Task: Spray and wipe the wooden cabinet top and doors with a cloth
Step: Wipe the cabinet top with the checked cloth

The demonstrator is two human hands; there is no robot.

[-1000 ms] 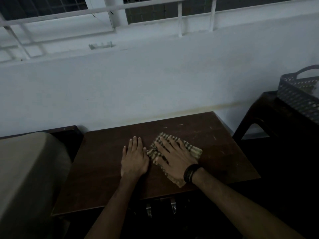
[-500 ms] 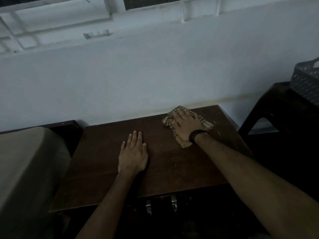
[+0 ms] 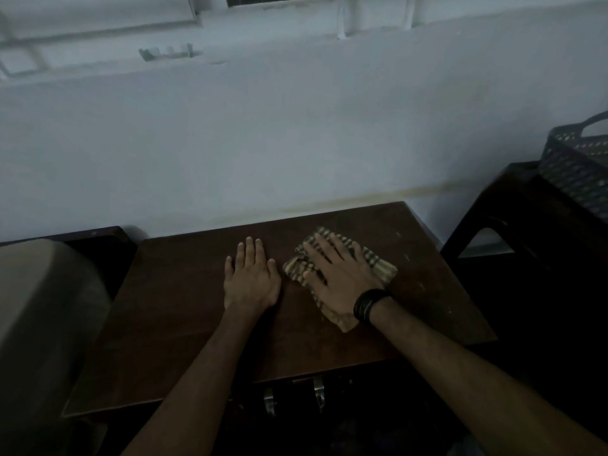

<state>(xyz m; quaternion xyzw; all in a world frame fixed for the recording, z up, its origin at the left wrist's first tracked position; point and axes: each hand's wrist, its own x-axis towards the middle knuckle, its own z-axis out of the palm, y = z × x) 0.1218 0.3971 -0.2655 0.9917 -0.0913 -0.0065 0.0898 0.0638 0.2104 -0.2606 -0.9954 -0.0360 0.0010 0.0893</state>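
The right hand point(image 3: 342, 278), fingers spread flat, presses the striped, crumpled cloth point(image 3: 381, 266) onto the dark brown wooden cabinet top point(image 3: 184, 324), just beside the left hand point(image 3: 251, 279), which rests open and flat on bare wood. The loose cloth could bunch under the palm and skip patches, and the doors below remain unwiped. Half a second earlier the cloth was farther away, near the back right corner; the left hand has stayed put.

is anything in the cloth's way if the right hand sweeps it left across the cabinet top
Yes: the left hand rests flat on the cabinet top, right beside the cloth under the right hand. Past it the wood looks bare.
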